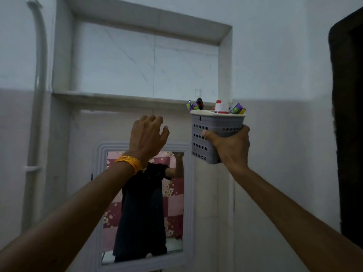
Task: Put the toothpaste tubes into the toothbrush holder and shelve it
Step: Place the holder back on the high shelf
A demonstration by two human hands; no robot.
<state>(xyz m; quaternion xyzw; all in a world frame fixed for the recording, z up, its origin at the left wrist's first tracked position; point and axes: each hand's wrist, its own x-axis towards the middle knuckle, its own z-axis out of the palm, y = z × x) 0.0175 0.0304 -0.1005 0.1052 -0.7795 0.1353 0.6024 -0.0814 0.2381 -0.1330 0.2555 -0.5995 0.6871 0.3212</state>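
Up at the shelf with the holder now.
Right hand point(229, 146) has a closed grip on our grey toothbrush holder point(212, 132), toothpaste tubes point(221, 107) poking out, just below the niche shelf point(117, 98) at its right end; left hand point(148, 135) hovers open, above the mirror point(145, 205).

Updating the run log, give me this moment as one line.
phase: shelving | right hand: grips toothbrush holder, tubes inside, raised at shelf right end, not yet set down | left hand: empty, open
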